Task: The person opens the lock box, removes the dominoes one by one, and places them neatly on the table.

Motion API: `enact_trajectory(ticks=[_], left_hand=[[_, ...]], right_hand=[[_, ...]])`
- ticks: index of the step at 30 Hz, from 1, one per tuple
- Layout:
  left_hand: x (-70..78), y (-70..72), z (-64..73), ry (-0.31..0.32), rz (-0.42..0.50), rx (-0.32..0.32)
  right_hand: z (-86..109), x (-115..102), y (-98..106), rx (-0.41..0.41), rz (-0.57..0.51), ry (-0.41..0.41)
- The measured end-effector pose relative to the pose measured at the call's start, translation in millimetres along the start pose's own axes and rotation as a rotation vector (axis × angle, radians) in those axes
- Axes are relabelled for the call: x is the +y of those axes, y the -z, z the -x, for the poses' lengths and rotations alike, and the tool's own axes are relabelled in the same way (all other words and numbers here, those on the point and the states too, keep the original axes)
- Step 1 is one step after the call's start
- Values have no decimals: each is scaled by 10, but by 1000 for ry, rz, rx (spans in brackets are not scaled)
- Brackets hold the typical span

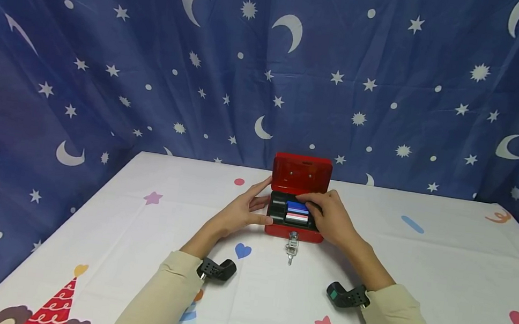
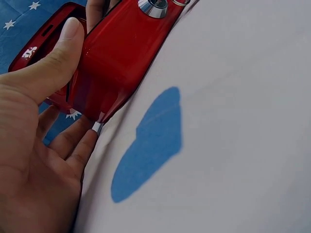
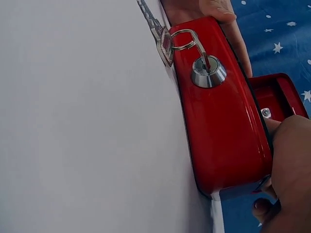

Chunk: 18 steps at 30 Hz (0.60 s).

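Red metal against the left hand [image 1: 246, 206]: fingers fairly straight, spread along the left side of the box [image 1: 280, 231], thumb laid on the front corner; more steadying than squeezing, by the look. Right hand [image 1: 332, 217] bent over the right end of the black tray [image 1: 277, 207], thumb and forefinger near the blue strips [image 1: 297, 208]; can't tell whether pinching anything. Box flat on the white tablecloth [image 1: 422, 263], between both hands, lid [image 1: 302, 173] up. Probably stiff, fairly heavy for its bulk, slick on the gloss paint; best held low by both side walls, clear of the lid. Tray moulded, likely light plastic, easiest to take by its end rims. White strip [image 1: 296, 218] just below the blue; both smooth-looking, material unclear. Round chromed lock [image 3: 209, 73] on the rounded-corner front, wire ring [image 3: 184, 48] attached, ridged key [image 3: 165, 46] loose on it; likely to swing or snag. Farther out: beige sleeves [image 1: 158, 293], black wrist cameras [image 1: 219, 269], creased blue curtain [image 1: 230, 83] with pale stars and moons.
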<state>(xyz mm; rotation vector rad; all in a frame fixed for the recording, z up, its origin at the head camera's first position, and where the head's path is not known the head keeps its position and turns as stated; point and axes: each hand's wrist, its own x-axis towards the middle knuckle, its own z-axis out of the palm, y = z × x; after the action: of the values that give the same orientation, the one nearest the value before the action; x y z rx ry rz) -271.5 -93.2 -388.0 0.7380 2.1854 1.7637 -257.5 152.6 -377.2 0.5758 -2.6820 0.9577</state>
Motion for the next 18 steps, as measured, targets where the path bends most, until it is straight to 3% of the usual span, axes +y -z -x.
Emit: enact_trajectory(ticks=[7, 12, 18], left_hand=[[-3, -2, -5, -10, 10, -5], [119, -6, 46, -10, 41, -39], [-60, 10, -31, -3, 27, -6]], right_hand=[[-11, 4, 17, -38, -5, 12], [-4, 7, 28, -43, -48, -25], [3, 15, 21, -27, -68, -44]])
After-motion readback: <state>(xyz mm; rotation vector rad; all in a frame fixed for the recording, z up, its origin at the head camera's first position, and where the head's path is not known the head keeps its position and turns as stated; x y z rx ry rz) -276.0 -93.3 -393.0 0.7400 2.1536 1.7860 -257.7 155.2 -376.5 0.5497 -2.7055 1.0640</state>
